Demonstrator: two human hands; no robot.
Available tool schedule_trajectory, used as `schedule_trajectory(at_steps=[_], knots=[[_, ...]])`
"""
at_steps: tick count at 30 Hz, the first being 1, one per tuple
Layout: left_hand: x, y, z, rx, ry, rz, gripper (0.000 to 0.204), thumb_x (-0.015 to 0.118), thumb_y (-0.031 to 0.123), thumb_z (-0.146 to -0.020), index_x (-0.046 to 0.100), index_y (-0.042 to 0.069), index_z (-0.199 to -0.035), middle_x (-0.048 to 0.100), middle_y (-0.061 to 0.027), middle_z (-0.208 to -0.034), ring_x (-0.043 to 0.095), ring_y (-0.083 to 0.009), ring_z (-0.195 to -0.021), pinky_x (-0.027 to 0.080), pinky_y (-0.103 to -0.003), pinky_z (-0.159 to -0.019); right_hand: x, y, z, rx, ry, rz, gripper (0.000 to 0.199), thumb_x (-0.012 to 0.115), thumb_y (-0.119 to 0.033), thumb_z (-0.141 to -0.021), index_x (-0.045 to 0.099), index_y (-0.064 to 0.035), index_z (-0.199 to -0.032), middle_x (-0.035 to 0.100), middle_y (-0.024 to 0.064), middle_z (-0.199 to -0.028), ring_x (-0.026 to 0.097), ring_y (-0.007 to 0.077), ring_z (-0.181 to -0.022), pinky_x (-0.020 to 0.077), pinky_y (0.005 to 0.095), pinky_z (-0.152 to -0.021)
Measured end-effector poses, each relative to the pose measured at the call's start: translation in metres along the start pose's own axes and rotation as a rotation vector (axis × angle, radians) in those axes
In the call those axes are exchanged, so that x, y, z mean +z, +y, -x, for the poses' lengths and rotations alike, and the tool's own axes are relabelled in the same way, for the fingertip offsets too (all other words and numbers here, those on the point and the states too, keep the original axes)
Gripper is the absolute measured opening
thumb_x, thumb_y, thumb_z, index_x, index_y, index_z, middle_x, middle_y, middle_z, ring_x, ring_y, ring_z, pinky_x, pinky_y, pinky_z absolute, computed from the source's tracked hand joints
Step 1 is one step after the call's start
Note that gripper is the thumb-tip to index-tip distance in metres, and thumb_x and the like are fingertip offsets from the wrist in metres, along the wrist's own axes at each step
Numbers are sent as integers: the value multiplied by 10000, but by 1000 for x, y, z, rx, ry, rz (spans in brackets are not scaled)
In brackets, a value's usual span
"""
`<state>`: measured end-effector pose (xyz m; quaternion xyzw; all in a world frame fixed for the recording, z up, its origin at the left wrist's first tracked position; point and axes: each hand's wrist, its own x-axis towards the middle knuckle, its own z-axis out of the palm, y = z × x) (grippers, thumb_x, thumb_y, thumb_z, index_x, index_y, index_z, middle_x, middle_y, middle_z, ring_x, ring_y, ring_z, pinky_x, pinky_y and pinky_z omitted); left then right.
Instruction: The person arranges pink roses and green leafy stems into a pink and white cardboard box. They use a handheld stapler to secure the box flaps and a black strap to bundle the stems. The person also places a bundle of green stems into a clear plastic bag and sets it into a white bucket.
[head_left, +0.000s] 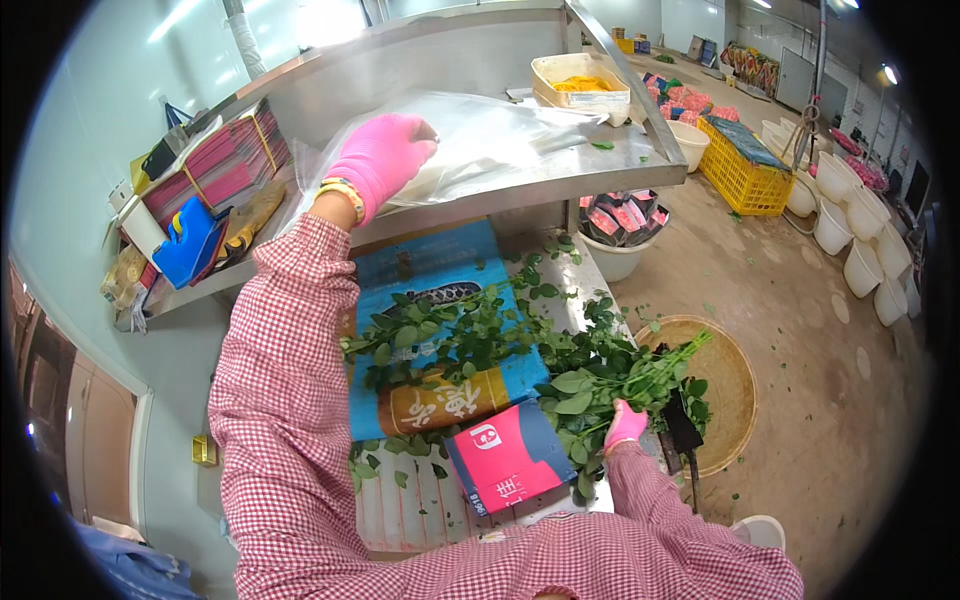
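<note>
My left hand [383, 163], in a pink glove, is over the upper metal shelf with its fingers bent and closed on a clear plastic sheet [480, 140] from a loose pile. My right hand [625, 425], gloved in pink too, grips the stems of a leafy green bunch [590, 390] at the right of the lower bench. The cut stem ends point up and to the right. Around the bunch's near end is a pink and dark-blue wrapper [510, 458]; what is inside it is hidden.
Loose leafy stems [440, 335] lie over a blue printed sheet [420, 265]. A woven basket [735, 390] stands right of the bench. A white tub [580, 85] sits on the shelf, with a bucket of wrapped bunches [618, 235] below. A yellow crate [745, 165] stands beyond.
</note>
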<state>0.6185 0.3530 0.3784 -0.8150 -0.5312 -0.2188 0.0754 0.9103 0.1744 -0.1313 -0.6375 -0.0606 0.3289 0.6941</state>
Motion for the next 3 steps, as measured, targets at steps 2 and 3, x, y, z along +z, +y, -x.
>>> schedule_trajectory(at_steps=[2,3], knots=[[-7,1,12,-85,-14,58,261,638,254,-864,715,47,-1004,716,-138,-919,682,-255,-878,520,-342,-832,-13,-60,36,67,-265,-192,594,711,-68,-789,480,28,-1327,596,175,-1244,580,251,-1133,419,418,-1037],[-13,15,10,-123,-49,104,241,644,240,-862,725,62,-1004,727,-125,-949,690,-237,-905,521,-351,-845,-18,-67,33,45,-244,-197,594,711,-68,-789,480,28,-1327,596,175,-1244,580,251,-1133,419,418,-1037]])
